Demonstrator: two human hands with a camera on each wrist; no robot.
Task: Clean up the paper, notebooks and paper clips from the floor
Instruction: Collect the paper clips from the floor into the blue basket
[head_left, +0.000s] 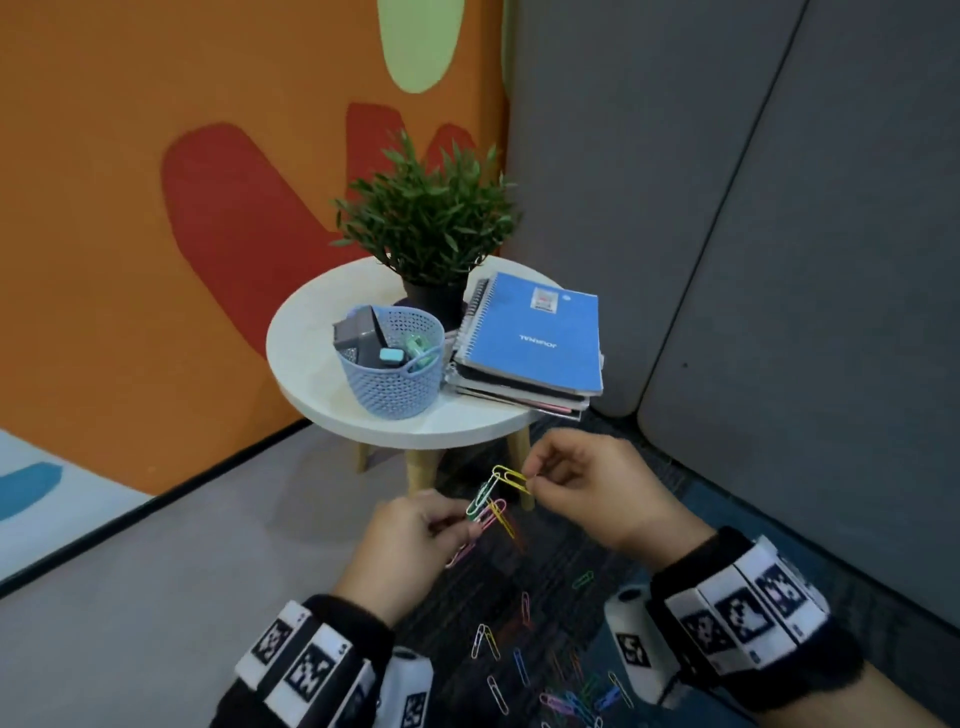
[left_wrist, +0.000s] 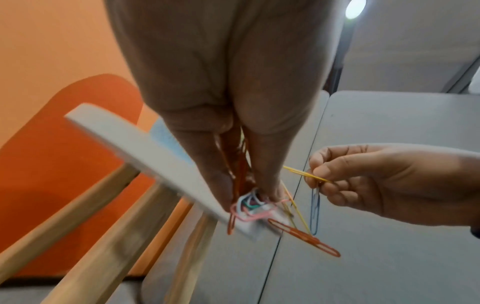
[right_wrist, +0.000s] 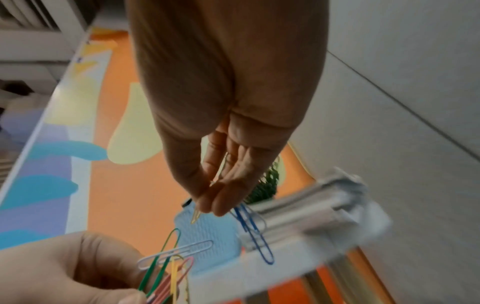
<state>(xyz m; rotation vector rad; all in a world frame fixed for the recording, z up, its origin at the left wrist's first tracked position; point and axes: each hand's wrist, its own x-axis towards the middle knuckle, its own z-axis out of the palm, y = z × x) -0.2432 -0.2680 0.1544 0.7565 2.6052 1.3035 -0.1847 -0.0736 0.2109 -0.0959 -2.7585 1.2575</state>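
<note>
Both hands hover in front of a small round white table (head_left: 311, 374). My left hand (head_left: 415, 540) pinches a bunch of coloured paper clips (head_left: 488, 512), green, pink and yellow, also seen in the left wrist view as a tangled bunch of clips (left_wrist: 250, 205). My right hand (head_left: 587, 483) pinches a yellow paper clip (head_left: 511, 475) and a blue clip (right_wrist: 255, 230) hangs from its fingers. Several loose paper clips (head_left: 524, 660) lie on the dark carpet below the hands. A stack of notebooks (head_left: 535, 343), blue journal on top, lies on the table.
A blue woven basket (head_left: 397, 364) with small desk items stands on the table beside a potted plant (head_left: 431, 223). An orange wall rises at the left; grey padded panels (head_left: 779, 260) close the right. The table's wooden legs (head_left: 421, 470) stand just beyond the hands.
</note>
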